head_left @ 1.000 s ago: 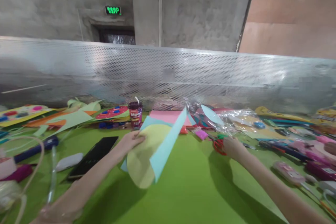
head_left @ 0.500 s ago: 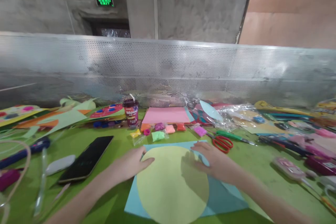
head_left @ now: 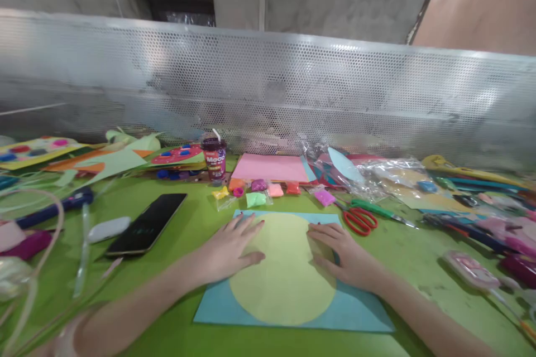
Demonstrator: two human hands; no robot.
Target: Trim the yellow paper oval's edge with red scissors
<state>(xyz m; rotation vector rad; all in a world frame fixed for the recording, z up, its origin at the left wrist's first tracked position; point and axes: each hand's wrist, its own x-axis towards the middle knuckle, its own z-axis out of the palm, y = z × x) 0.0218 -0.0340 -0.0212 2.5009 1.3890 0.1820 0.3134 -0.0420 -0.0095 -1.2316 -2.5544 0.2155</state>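
A pale yellow paper circle (head_left: 285, 284) lies on a blue sheet of paper (head_left: 360, 312) in front of me. My left hand (head_left: 230, 251) rests on the circle's left edge, fingers spread and partly over the blue sheet. On the right edge of the circle lies my right hand (head_left: 343, 251), its fingers stretched out flat. Neither hand grips anything. Just beyond the sheet are small packets of coloured clay, among them a light green packet (head_left: 255, 199) and a purple packet (head_left: 324, 197). Red-handled scissors (head_left: 360, 220) lie near my right hand.
A black phone (head_left: 146, 225) and a white oval case (head_left: 109, 229) lie to the left. Behind stand a drink cup (head_left: 215, 160) and a pink paper stack (head_left: 270, 168). Green-handled scissors (head_left: 372, 207) lie right. A perforated metal panel (head_left: 268, 83) borders the table's back.
The view has tilted down. My hands have come down flat on the paper, the left fingers spreading over the circle. The circle now sits farther up, within the blue sheet's near edge.
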